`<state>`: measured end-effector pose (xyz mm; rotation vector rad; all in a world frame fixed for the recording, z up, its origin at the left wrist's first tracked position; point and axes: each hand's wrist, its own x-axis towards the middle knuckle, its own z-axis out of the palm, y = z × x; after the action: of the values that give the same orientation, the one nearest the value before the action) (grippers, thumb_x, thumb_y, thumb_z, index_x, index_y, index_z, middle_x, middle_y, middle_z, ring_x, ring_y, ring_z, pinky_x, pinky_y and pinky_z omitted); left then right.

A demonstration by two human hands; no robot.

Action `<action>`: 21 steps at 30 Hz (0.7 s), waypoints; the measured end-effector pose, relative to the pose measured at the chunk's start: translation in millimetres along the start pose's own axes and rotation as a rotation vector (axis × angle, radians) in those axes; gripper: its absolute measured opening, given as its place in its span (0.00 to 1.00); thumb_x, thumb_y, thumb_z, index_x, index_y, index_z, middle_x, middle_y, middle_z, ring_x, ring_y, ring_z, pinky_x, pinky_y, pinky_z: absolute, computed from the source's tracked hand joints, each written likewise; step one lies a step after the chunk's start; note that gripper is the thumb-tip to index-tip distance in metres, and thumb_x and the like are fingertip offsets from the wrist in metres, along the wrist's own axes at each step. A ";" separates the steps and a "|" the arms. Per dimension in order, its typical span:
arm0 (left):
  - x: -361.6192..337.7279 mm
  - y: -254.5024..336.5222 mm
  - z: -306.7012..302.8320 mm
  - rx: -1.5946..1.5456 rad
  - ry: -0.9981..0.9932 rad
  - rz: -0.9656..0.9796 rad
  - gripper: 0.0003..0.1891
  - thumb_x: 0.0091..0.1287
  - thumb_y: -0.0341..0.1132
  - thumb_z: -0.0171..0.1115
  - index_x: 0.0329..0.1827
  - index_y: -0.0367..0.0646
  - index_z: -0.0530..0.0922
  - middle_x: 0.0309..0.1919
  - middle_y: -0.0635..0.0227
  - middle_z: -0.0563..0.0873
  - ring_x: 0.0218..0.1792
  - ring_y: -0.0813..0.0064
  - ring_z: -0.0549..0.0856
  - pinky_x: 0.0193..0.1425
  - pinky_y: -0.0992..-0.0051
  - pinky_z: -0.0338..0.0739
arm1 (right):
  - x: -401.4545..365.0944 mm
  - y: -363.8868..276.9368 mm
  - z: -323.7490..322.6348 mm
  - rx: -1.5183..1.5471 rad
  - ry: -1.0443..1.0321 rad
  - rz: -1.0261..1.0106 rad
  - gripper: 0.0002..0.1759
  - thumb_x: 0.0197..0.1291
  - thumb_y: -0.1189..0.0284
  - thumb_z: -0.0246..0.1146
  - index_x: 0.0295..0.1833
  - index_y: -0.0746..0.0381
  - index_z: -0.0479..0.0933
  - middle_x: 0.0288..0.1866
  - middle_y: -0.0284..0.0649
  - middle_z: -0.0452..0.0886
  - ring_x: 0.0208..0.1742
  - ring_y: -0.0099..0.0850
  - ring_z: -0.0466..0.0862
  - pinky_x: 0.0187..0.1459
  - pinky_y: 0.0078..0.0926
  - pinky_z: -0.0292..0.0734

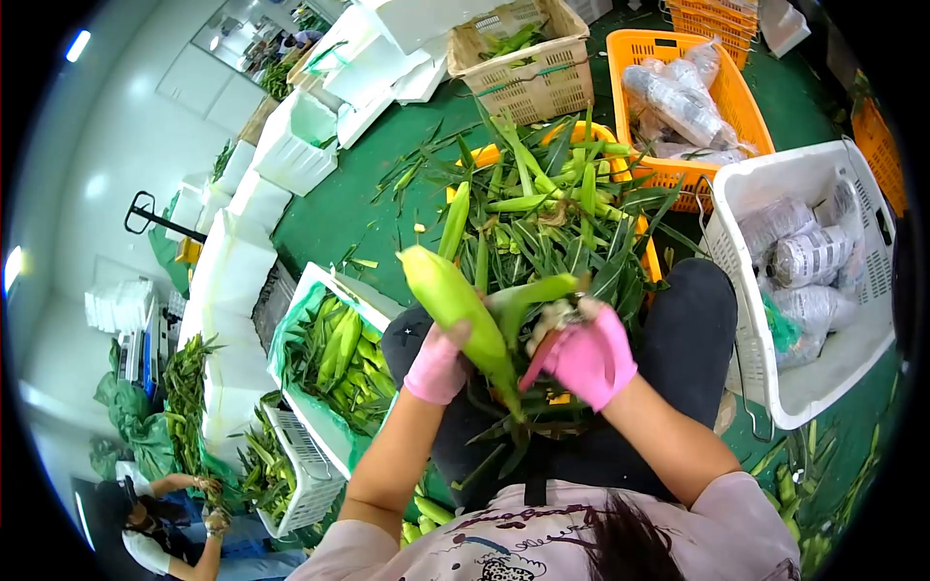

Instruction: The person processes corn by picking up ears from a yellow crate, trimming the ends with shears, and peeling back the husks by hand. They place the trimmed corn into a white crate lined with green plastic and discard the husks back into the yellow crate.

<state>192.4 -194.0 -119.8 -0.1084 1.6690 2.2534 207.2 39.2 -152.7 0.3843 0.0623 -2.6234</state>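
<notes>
A large ear of corn in pale green husk (453, 305) slants up and to the left, gripped near its middle by my left hand (442, 363) in a pink glove. My right hand (589, 358), also pink-gloved, is closed around a red-handled tool (539, 362). A loose green husk piece (542, 289) sticks out beside the right fingers, whose tips are partly hidden. Just beyond my hands, leaves and husks (542, 208) heap over an orange crate (651, 254).
A white foam box (385, 312) of corn stands at left, near a white crate (315, 474). Bagged items fill an orange crate (668, 40) and a white crate (817, 399) at right. A beige crate (533, 85) stands ahead. Another person (160, 523) works at lower left.
</notes>
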 end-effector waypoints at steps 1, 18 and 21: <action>-1.8 -0.1 -3.7 0.106 0.024 0.060 0.43 0.59 0.57 0.77 0.73 0.52 0.66 0.67 0.58 0.78 0.68 0.60 0.78 0.67 0.58 0.75 | 10.7 -12.7 -21.4 0.018 0.126 -0.040 0.16 0.62 0.60 0.67 0.46 0.59 0.76 0.37 0.38 0.80 0.43 0.41 0.82 0.52 0.50 0.80; -24.8 21.2 -17.1 -0.565 0.424 0.603 0.34 0.76 0.54 0.59 0.72 0.35 0.66 0.68 0.55 0.77 0.68 0.56 0.78 0.76 0.59 0.74 | -72.5 36.4 -54.7 0.053 0.288 0.308 0.20 0.66 0.55 0.64 0.47 0.62 0.79 0.48 0.45 0.83 0.54 0.47 0.83 0.66 0.53 0.75; -11.6 19.2 -31.8 -0.599 0.458 0.667 0.33 0.75 0.53 0.62 0.72 0.36 0.67 0.69 0.56 0.77 0.68 0.57 0.78 0.76 0.59 0.74 | -79.7 31.3 -59.1 -0.054 0.162 0.389 0.21 0.65 0.57 0.66 0.52 0.63 0.78 0.49 0.46 0.82 0.54 0.45 0.83 0.67 0.52 0.75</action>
<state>193.1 -231.4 -109.1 -0.2535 1.2583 3.4062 304.4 54.7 -186.2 0.5320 0.1008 -2.2007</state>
